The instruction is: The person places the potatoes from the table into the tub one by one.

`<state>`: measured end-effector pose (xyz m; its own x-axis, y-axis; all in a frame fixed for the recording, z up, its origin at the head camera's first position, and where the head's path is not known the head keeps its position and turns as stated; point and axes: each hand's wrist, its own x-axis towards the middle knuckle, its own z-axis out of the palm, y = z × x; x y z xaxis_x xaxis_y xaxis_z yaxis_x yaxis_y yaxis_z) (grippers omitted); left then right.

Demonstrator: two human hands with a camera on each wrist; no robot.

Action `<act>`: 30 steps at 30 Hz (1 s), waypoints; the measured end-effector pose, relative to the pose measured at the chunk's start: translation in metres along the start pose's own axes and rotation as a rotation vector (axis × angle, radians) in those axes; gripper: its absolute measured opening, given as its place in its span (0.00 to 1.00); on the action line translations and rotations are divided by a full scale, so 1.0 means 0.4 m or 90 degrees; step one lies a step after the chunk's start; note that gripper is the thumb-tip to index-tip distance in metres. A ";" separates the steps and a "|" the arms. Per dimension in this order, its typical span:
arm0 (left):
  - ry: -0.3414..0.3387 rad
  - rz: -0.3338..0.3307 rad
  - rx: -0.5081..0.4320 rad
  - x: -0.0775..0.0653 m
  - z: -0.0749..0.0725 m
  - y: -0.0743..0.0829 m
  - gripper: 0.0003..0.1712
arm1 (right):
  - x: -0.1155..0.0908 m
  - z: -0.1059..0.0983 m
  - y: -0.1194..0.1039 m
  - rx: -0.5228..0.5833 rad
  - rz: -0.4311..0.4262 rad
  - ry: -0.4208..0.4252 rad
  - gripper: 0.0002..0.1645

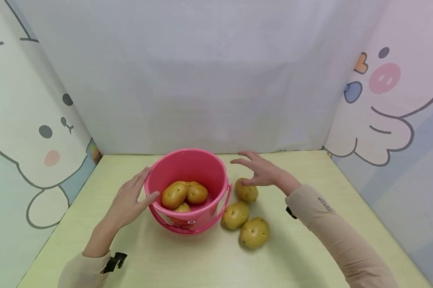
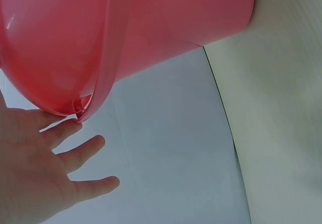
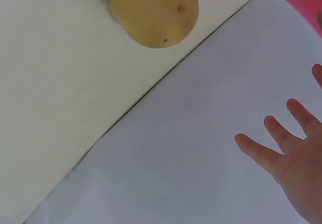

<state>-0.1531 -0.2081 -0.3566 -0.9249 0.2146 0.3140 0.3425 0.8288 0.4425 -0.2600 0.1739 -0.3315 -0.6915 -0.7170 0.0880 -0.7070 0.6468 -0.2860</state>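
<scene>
A pink plastic bucket [image 1: 187, 164] stands upright with its handle [image 1: 202, 229] hanging down at the front. Inside lie three potatoes [image 1: 175, 195]. Three more potatoes [image 1: 235, 216] rest on the table just right of the bucket. My left hand [image 1: 130, 200] is at the bucket's left rim, fingers extended along the outside and thumb reaching over the edge. The left wrist view shows its fingers spread [image 2: 90, 151], fingertips right by the handle joint. My right hand [image 1: 261, 170] hovers in the air, fingers spread, right of the bucket and over the farthest loose potato [image 1: 247, 191], holding nothing.
The pale wooden table [image 1: 159, 260] ends at a whitish cloth backdrop [image 1: 216, 80]. Side panels with cartoon animals flank it on the left [image 1: 22, 120] and right [image 1: 400, 132]. Dark straps [image 1: 113, 263] show at both wrists.
</scene>
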 end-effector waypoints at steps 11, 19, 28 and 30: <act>-0.008 -0.008 -0.001 0.001 -0.002 0.004 0.44 | -0.019 0.067 0.039 0.017 0.019 -0.022 0.37; -0.009 -0.008 -0.001 0.002 -0.004 0.005 0.44 | -0.033 0.105 0.052 0.038 0.040 -0.034 0.36; -0.008 -0.008 -0.001 0.000 -0.002 0.004 0.44 | -0.043 0.141 0.063 0.030 0.062 -0.064 0.36; -0.008 -0.008 -0.001 0.000 -0.002 0.004 0.44 | -0.043 0.149 0.067 0.028 0.069 -0.073 0.36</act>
<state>-0.1524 -0.2073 -0.3551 -0.9311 0.2106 0.2977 0.3310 0.8306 0.4479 -0.2581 0.1880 -0.3977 -0.7405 -0.6699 -0.0538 -0.6202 0.7119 -0.3295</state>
